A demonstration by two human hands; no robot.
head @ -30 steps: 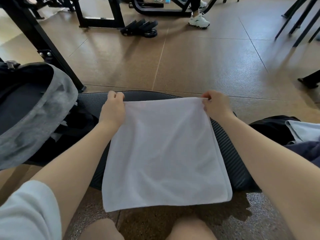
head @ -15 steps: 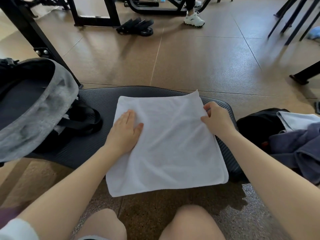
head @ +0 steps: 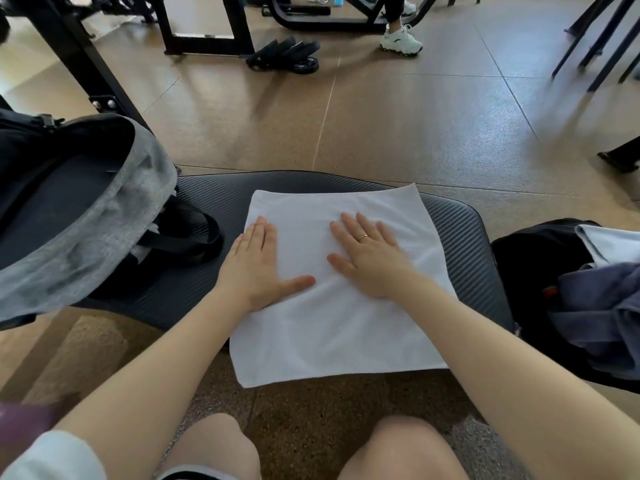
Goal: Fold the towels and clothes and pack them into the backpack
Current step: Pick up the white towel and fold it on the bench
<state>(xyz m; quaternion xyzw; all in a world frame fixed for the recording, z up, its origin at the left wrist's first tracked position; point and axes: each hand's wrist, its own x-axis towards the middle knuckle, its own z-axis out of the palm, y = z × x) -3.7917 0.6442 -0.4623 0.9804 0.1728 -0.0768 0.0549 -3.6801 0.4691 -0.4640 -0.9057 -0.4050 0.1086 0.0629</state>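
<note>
A white towel (head: pixel 332 327), folded into a rough square, lies flat on a dark ribbed mat (head: pixel 460 230) on the floor. My left hand (head: pixel 258 268) presses palm-down on its left edge, fingers straight. My right hand (head: pixel 370 254), with a ring on it, lies flat on the towel's middle. The grey and black backpack (head: pixel 79 216) stands open at the left, its black straps on the mat. A heap of clothes (head: pixel 595 306), dark blue, black and light blue, sits at the right edge.
My bare knees (head: pixel 398 448) are at the bottom of the view. Black metal frame legs (head: pixel 83 64) rise behind the backpack. Black sandals (head: pixel 284 57) and a person's white sneaker (head: pixel 401 41) are on the brown floor farther off. Chair legs (head: pixel 595 43) stand at top right.
Both hands let go of the towel's far corners and came down flat on it. The right hand slid from the towel's right edge toward its middle.
</note>
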